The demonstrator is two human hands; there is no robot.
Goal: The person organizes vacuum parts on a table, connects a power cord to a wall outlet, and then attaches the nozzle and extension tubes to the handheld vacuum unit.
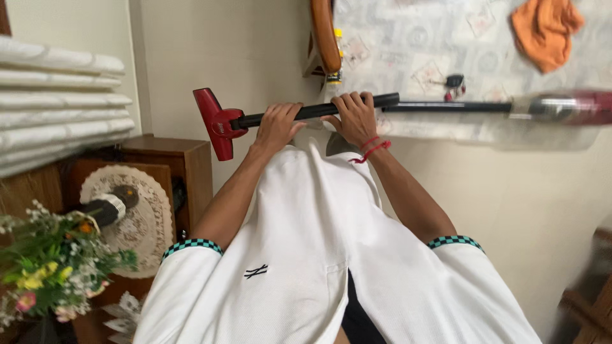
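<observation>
Cream wall behind, both hands (317, 121) clamped side by side on black vacuum tube (315, 111), arms outstretched.

Both hands, left (278, 125) and right (354, 116), grip the black vacuum tube (319, 111). Red nozzle (217, 122) sits at the left end. Orange cloth (546, 29) lies on the table (414, 51).

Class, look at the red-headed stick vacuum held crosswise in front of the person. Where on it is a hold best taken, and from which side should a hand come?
Probably the black tube of the stick vacuum, between the red floor head and the blurred body. It is straight, slim and level, so fingers wrap it fully. Come from the wearer's side, as the left hand and right hand do, side by side.
</observation>
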